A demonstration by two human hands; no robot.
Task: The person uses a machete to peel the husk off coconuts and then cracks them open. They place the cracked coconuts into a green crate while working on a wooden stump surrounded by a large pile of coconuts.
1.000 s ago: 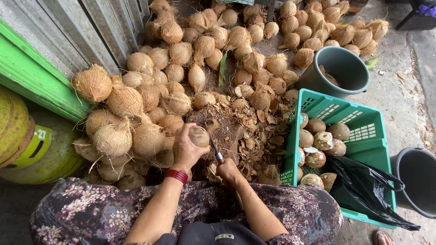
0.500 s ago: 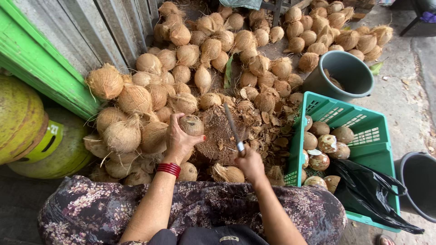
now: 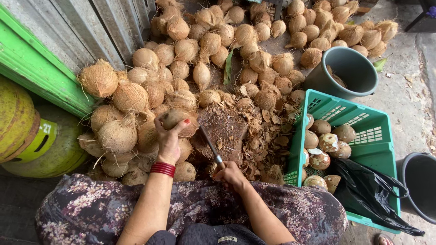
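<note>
Concrete ground against a corrugated wall holds heaped husked coconuts (image 3: pixel 218 50). Left hand (image 3: pixel 169 140) grips 1 coconut (image 3: pixel 178 119) above the stump (image 3: pixel 225 131), steadying it; right hand (image 3: pixel 231 174) clasps a knife (image 3: pixel 210 145), blade angled toward it. Green crate (image 3: pixel 363 136) sits beside, keeping peeled ones within reach.

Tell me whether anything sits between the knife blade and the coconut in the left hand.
Nothing visible does. The left hand holds the coconut over the stump; the right hand points the knife at it across open air.
</note>
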